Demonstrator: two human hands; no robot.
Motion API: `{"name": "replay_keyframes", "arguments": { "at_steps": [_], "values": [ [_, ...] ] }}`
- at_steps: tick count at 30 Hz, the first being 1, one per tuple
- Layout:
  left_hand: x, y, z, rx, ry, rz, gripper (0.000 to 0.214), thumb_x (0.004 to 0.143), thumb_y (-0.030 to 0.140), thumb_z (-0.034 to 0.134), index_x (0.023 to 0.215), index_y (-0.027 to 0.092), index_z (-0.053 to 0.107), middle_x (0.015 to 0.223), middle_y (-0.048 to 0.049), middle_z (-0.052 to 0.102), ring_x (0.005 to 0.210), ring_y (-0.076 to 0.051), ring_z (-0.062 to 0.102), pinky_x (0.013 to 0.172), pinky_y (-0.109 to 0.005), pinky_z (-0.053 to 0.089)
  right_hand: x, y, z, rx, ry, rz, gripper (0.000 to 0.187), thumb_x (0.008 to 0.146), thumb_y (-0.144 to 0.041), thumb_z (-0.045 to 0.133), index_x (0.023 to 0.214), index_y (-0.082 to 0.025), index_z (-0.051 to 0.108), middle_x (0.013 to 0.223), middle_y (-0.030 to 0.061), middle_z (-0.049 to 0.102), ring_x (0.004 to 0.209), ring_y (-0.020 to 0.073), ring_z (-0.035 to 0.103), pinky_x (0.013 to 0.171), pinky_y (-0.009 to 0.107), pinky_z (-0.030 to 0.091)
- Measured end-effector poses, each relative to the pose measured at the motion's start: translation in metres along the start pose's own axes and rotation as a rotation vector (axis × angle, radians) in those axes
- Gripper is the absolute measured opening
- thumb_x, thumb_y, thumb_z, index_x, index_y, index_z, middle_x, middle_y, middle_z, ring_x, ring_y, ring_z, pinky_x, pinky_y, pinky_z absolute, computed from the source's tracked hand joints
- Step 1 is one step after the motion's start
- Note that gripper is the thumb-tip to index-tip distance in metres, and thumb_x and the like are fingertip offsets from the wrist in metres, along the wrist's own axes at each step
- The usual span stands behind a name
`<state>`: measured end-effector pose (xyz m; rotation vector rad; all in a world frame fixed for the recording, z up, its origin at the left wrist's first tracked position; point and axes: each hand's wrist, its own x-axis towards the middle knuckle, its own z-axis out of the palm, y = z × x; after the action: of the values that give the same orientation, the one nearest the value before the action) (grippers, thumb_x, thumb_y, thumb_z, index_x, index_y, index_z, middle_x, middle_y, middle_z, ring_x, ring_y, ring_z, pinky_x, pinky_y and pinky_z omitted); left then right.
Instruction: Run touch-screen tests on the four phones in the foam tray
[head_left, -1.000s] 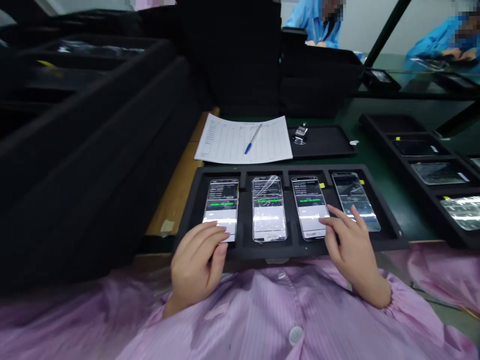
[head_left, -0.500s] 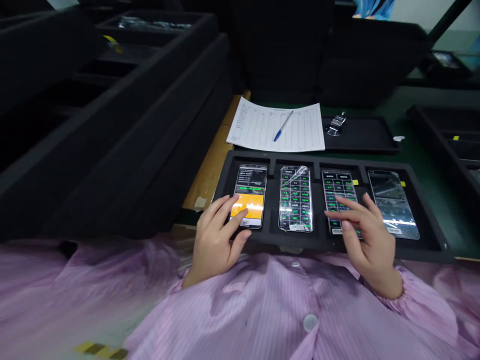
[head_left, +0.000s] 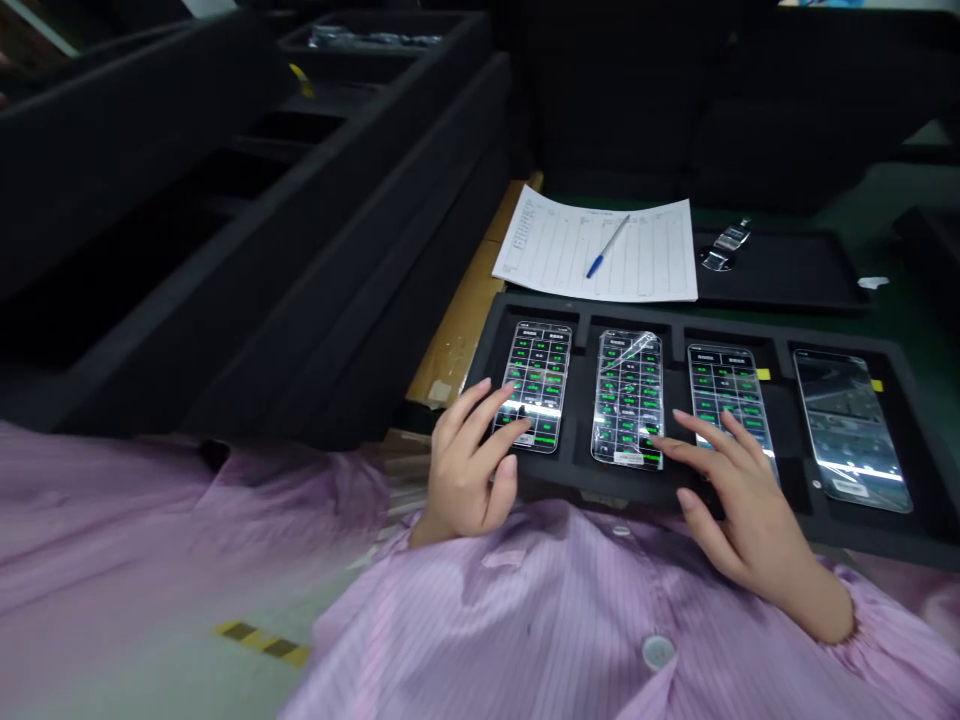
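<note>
Several smartphones lie face up in a row in a black foam tray (head_left: 581, 478). My left hand (head_left: 471, 470) rests over the lower left of the leftmost phone (head_left: 541, 372), fingers spread; its screen shows a grid with green text. My right hand (head_left: 750, 500) is spread too, its index fingertip at the lower right corner of the second phone (head_left: 626, 390), which has wrinkled clear film on it. Other fingers of that hand hang over the third phone (head_left: 724, 385), with a similar grid. The rightmost phone (head_left: 851, 425) has a dark, reflecting screen.
Behind the tray lie printed sheets (head_left: 555, 245) with a blue pen (head_left: 607, 247) on top. A shiny metallic strip (head_left: 726, 247) sits on a flat black tray (head_left: 802, 275). Tall black foam trays (head_left: 390, 190) are stacked at the left.
The leftmost phone's orange panel has given way to a green-text grid. My right index finger has moved left from the third phone to the second. The view has shifted left.
</note>
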<state>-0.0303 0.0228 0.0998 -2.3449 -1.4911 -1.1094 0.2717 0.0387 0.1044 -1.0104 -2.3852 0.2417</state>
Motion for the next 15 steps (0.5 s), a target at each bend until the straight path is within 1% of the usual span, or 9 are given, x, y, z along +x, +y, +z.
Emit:
{"name": "replay_keyframes", "arguments": {
  "at_steps": [3,6,8,10,12,15],
  "values": [
    [0.0018,0.0005,0.0004,0.011,-0.049,0.011,0.034,0.09,0.023,0.042,0.106,0.015,0.071,0.136,-0.0167,0.062,0.137,-0.033,0.047,0.107,-0.053,0.044,0.0009,-0.0004,0.0003,-0.034,-0.024,0.011,0.038,0.097,-0.028,0.044,0.13,-0.011,0.053,0.136,0.0158,0.058,0.141,0.027,0.041,0.123,0.048,0.019],
    [0.004,0.0009,0.0021,0.02,-0.128,0.04,0.032,0.09,0.023,0.044,0.105,0.015,0.072,0.141,-0.0184,0.058,0.14,-0.034,0.044,0.106,-0.051,0.043,0.0032,-0.0016,0.0008,-0.047,-0.076,0.009,0.038,0.098,-0.03,0.042,0.131,-0.013,0.053,0.135,0.0145,0.059,0.139,0.0268,0.043,0.123,0.05,0.018],
    [0.0055,0.0018,0.004,0.056,-0.187,0.001,0.032,0.09,0.023,0.046,0.109,0.016,0.071,0.145,-0.0177,0.055,0.142,-0.035,0.042,0.106,-0.052,0.042,0.0049,-0.0019,0.0018,-0.063,-0.106,0.031,0.039,0.099,-0.032,0.041,0.132,-0.014,0.052,0.132,0.0129,0.061,0.139,0.0271,0.044,0.123,0.052,0.016],
    [0.0067,0.0033,0.0059,0.106,-0.233,-0.068,0.035,0.091,0.024,0.047,0.117,0.016,0.069,0.15,-0.0178,0.05,0.145,-0.036,0.037,0.107,-0.054,0.041,0.0058,-0.0016,0.0032,-0.09,-0.116,0.074,0.042,0.1,-0.033,0.039,0.136,-0.013,0.048,0.132,0.0127,0.062,0.141,0.0288,0.041,0.123,0.056,0.015],
    [0.007,0.0047,0.0068,0.131,-0.246,-0.113,0.038,0.092,0.025,0.046,0.123,0.016,0.066,0.154,-0.0183,0.045,0.148,-0.037,0.032,0.108,-0.057,0.039,0.0058,-0.0008,0.0048,-0.105,-0.106,0.115,0.047,0.101,-0.035,0.039,0.141,-0.012,0.043,0.135,0.0134,0.06,0.144,0.0307,0.036,0.123,0.059,0.016],
    [0.0049,0.0052,0.0058,0.107,-0.201,-0.135,0.04,0.094,0.025,0.042,0.128,0.016,0.061,0.156,-0.0181,0.042,0.15,-0.035,0.028,0.113,-0.058,0.035,0.0045,0.0,0.0068,-0.086,-0.065,0.147,0.053,0.101,-0.037,0.039,0.148,-0.013,0.036,0.143,0.0144,0.054,0.147,0.032,0.031,0.122,0.06,0.019]
  ]
}}
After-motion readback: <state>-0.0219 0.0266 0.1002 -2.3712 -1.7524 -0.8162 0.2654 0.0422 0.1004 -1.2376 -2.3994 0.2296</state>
